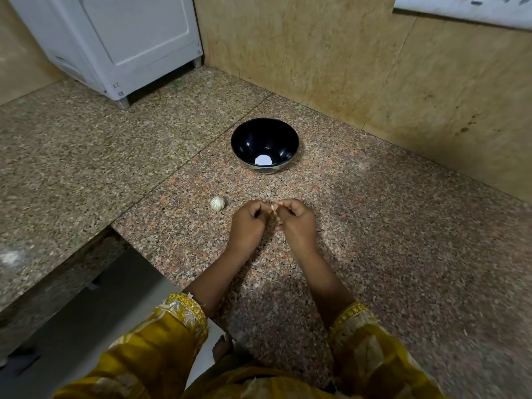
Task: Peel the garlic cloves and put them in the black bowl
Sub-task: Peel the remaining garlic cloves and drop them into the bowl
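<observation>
The clove (pixel 272 208) is held above the counter (pixel 388 231), pinched between both hands in the middle of the view. Only a thin pale sliver of it shows between the fingertips. That sliver runs roughly up the picture, away from the person with a slight lean. The fingers hide the rest, so I cannot tell which end is the tip.

The left hand (pixel 248 223) has its fingers curled in, with thumb and forefinger nipping the clove's left side. The right hand (pixel 298 223) is curled the same way and grips the right side. The two sets of knuckles are almost touching.

Just left of the left hand a whole bulb (pixel 217 203) sits on the counter, apart from the hand. Beyond the hands, well apart from them, the bowl (pixel 250 133) stands upright. There is a white patch at its bottom, and I cannot tell whether that is glare or a clove.

The counter meets a tan wall (pixel 345 59) behind the bowl. A white appliance (pixel 129 38) stands at the far left. Yellow embroidered sleeves (pixel 184 315) cover both forearms near the lower edge.
</observation>
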